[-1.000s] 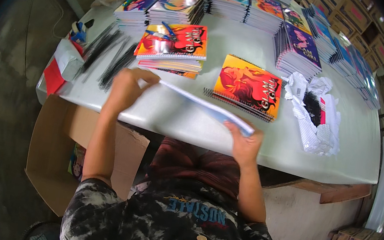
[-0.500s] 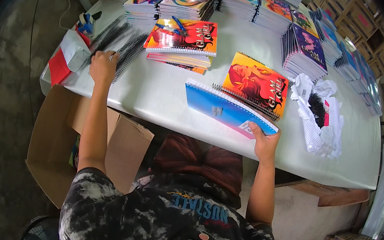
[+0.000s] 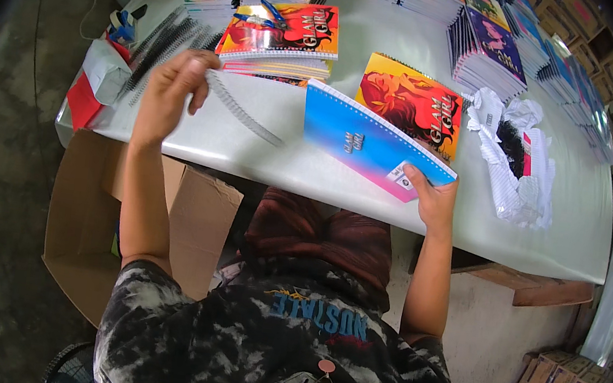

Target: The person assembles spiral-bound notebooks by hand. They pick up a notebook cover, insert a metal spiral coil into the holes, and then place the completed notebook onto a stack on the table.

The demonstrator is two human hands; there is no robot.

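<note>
My left hand (image 3: 172, 91) is raised over the table's left front part, fingers closed on one end of a spiral binding coil (image 3: 243, 116). The coil, slightly blurred, slants down to the right. In my right hand (image 3: 437, 201) is a notebook (image 3: 350, 145) with a blue and pink cover and a row of punched holes along its upper edge. My thumb presses on that cover and the other fingers are hidden behind it. Just beyond lies an orange and red spiral notebook (image 3: 409, 101). Several loose dark coils (image 3: 158, 43) lie beyond my left hand.
Blue-handled pliers (image 3: 265, 18) rest on a stack of orange notebooks (image 3: 295, 37). More notebook stacks (image 3: 484, 52) line the far side. Crumpled white paper (image 3: 500, 169) holding black coils lies at right. An open cardboard box (image 3: 194, 231) stands below the table's left edge.
My left hand has lifted from the coil pile and moved nearer, now carrying one coil. The blue notebook in my right hand has tilted to show more of its cover. The view has shifted.
</note>
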